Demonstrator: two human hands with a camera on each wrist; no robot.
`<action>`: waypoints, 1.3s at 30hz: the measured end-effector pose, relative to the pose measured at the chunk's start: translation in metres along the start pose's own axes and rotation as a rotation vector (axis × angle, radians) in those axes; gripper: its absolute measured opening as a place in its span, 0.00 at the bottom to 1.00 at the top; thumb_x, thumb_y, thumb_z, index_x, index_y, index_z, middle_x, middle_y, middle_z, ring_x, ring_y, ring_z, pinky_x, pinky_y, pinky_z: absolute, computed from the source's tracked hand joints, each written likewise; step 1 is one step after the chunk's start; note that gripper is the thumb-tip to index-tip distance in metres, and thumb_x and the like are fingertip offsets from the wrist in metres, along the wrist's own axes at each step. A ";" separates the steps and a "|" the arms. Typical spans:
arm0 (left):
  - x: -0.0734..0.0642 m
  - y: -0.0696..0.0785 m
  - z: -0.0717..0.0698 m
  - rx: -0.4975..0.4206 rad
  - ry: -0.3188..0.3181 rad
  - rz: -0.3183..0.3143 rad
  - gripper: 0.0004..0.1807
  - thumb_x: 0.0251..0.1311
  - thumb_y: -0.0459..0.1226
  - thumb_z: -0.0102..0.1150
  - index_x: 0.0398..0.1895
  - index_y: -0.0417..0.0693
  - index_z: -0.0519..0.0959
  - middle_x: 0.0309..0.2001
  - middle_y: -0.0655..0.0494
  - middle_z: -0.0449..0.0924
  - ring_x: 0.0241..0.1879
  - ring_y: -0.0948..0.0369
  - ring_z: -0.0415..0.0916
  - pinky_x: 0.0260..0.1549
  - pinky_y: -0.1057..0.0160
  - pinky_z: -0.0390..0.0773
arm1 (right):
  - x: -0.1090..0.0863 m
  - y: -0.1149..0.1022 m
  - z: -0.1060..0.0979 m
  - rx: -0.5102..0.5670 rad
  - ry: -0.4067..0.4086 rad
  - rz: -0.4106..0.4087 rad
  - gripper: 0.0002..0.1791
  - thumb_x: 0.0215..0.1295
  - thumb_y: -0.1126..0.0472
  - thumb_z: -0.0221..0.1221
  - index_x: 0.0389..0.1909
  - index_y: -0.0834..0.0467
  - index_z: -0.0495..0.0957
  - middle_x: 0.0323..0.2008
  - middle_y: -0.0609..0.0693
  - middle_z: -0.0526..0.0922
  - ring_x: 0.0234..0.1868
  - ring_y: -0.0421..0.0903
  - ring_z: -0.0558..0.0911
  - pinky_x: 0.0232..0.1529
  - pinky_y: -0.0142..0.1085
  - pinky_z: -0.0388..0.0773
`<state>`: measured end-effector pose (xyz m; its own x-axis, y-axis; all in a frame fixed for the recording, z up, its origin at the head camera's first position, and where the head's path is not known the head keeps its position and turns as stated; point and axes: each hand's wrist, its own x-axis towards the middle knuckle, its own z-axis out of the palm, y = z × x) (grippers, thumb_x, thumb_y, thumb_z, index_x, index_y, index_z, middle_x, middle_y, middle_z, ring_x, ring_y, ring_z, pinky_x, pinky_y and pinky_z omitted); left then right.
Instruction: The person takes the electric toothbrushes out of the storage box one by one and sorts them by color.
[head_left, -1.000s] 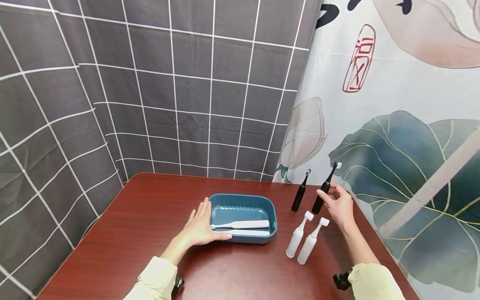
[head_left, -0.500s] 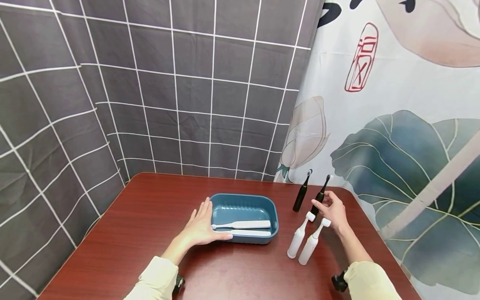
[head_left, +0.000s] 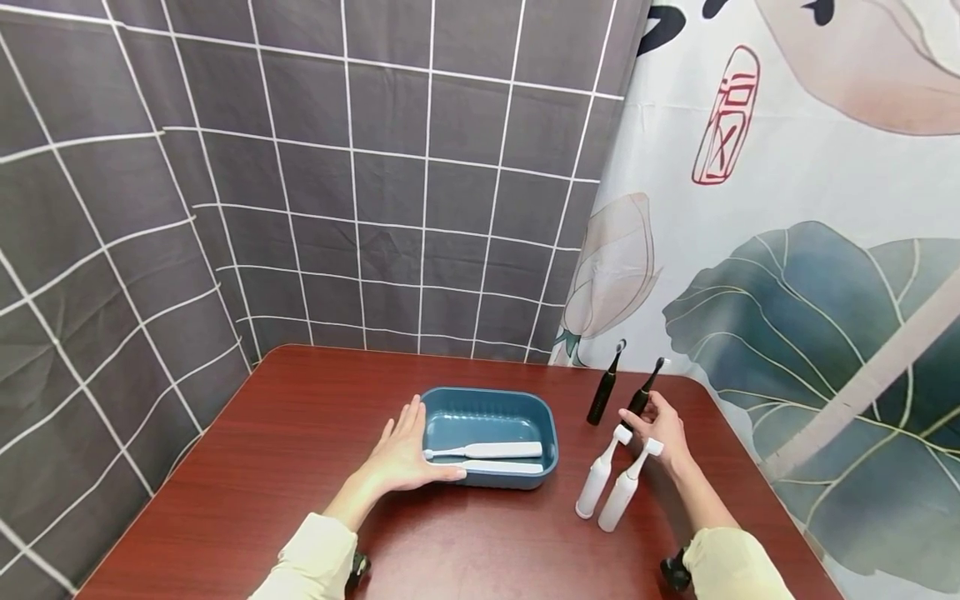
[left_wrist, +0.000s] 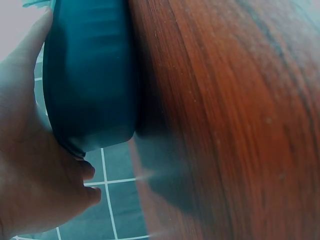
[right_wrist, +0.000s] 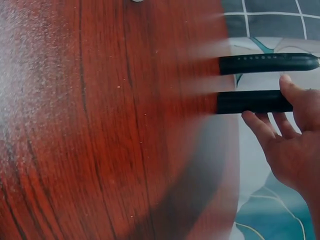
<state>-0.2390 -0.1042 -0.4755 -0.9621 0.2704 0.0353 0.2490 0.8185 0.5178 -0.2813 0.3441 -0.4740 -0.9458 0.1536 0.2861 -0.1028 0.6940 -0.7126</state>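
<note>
My left hand (head_left: 401, 450) rests against the left end of a blue plastic basket (head_left: 491, 393), fingers stretched along its side and thumb lying over the front rim. Inside, one white electric toothbrush (head_left: 502, 450) lies on its side, with another white handle (head_left: 510, 467) in front of it. At the right, my right hand (head_left: 663, 429) pinches a black electric toothbrush (head_left: 641, 398) standing upright, thumb on one side and fingers on the other. A second black electric toothbrush (right_wrist: 270, 63) stands beside it. Two white electric toothbrushes (head_left: 595, 483) (head_left: 619, 500) stand nearer me, partly overlapping the right hand.
The red-brown wooden table (head_left: 315, 400) has its back edge against a grey gridded curtain (head_left: 390, 200). A white curtain with printed leaves (head_left: 795, 300) hangs along the right edge, close behind the black toothbrushes.
The right hand has brought the black toothbrush down and slightly toward me and left, closer to the white ones. The left hand has stayed on the basket.
</note>
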 end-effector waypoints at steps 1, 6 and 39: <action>0.000 0.001 0.000 -0.001 -0.001 0.000 0.77 0.36 0.76 0.65 0.79 0.35 0.45 0.80 0.42 0.38 0.78 0.45 0.38 0.73 0.41 0.42 | 0.000 0.001 0.001 -0.002 0.002 -0.002 0.16 0.64 0.59 0.68 0.45 0.60 0.73 0.37 0.60 0.85 0.38 0.53 0.83 0.33 0.34 0.76; -0.001 0.001 0.000 0.000 0.000 -0.001 0.77 0.37 0.76 0.65 0.79 0.35 0.45 0.80 0.42 0.38 0.78 0.45 0.38 0.73 0.41 0.42 | 0.000 0.002 0.001 -0.007 -0.009 -0.021 0.15 0.65 0.59 0.68 0.46 0.61 0.74 0.39 0.61 0.84 0.36 0.50 0.83 0.31 0.33 0.76; 0.000 -0.002 0.003 -0.008 -0.005 -0.010 0.79 0.35 0.77 0.64 0.80 0.37 0.43 0.81 0.44 0.37 0.79 0.46 0.37 0.73 0.41 0.41 | -0.026 -0.040 -0.059 0.165 0.464 0.096 0.30 0.59 0.49 0.72 0.60 0.57 0.78 0.46 0.56 0.84 0.43 0.38 0.81 0.40 0.19 0.71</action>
<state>-0.2395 -0.1041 -0.4786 -0.9639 0.2651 0.0262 0.2389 0.8169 0.5250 -0.2347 0.3535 -0.4148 -0.7208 0.5335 0.4425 -0.1052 0.5467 -0.8307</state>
